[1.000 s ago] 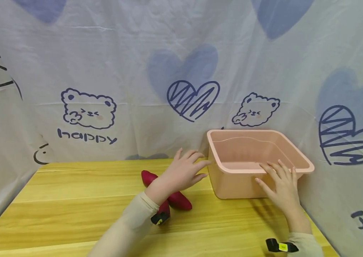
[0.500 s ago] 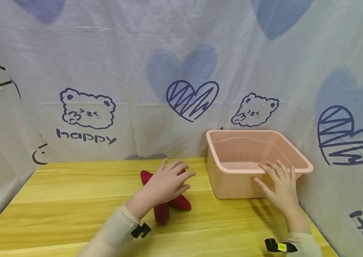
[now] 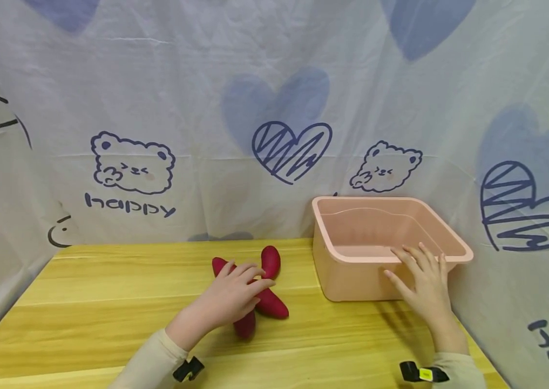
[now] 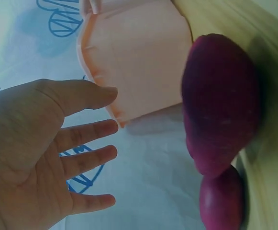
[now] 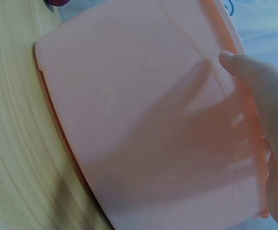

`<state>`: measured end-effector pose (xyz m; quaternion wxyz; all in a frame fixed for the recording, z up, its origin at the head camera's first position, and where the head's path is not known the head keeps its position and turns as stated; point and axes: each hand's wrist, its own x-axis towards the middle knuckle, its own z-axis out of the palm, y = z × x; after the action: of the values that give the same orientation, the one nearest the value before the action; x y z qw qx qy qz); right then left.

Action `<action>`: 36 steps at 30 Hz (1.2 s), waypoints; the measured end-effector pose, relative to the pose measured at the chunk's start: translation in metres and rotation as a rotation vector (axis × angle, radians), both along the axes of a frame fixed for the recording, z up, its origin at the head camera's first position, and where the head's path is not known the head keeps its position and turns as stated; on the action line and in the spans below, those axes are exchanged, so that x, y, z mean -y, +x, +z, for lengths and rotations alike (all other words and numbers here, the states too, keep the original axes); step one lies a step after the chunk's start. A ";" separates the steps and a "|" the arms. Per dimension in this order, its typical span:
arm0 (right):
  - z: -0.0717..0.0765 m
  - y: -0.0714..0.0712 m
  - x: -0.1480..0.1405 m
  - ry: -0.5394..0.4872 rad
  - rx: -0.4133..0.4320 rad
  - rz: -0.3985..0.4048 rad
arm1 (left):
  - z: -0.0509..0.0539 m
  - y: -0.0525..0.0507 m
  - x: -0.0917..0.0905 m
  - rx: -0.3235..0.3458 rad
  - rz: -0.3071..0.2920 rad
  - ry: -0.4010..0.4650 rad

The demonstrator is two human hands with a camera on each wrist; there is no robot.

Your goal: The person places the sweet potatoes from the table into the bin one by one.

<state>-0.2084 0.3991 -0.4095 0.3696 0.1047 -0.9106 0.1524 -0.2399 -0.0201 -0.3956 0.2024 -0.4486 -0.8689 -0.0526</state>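
At the far side, a pale cloth (image 3: pixel 196 92) is hung behind the bench (image 3: pixel 123 302), printed with blue hearts and line-drawn bears; at its left, the word "happy" is written beneath a bear. The bench is topped in yellow, wood-grained board. From the near left, a light left sleeve (image 3: pixel 153 359) is extended, with a small black clip (image 3: pixel 188 369) worn at its cuff.

The left hand (image 3: pixel 225 300) is held over the sweet potatoes (image 3: pixel 271 303), with its fingers spread and slightly bent; in the left wrist view, a gap is seen between the fingertips and the dark red skins. The sweet potatoes are laid on the bench left of the tub (image 3: pixel 361 281), pointed in different directions. Parts are shown at the far left, far right, near and right sides of the hand; their middles are covered, so the exact count cannot be told.

Further right, the pink tub is stood upright on the bench, near the cloth. Its near rim is reached over by the right hand (image 3: pixel 427 294), with the fingers spread above the opening and the thumb kept outside; a shadow is cast on the near wall. At the near right, a black strap with a yellow label (image 3: pixel 426 374) is worn by the right sleeve (image 3: pixel 461 373).
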 end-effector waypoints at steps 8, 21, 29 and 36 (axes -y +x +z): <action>-0.002 -0.001 -0.002 0.006 -0.011 -0.001 | -0.012 0.000 0.012 0.106 0.004 0.015; -0.004 -0.004 -0.004 0.011 -0.005 0.001 | -0.020 0.002 0.021 0.167 0.040 -0.046; -0.005 -0.004 -0.004 0.012 -0.007 0.002 | -0.020 0.005 0.021 0.232 0.049 -0.125; -0.005 -0.003 -0.005 0.013 -0.003 -0.006 | -0.021 0.007 0.020 0.271 0.038 -0.143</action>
<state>-0.2112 0.4043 -0.4143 0.3705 0.1049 -0.9114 0.1451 -0.2333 -0.0405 -0.4165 0.0517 -0.4340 -0.8982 -0.0468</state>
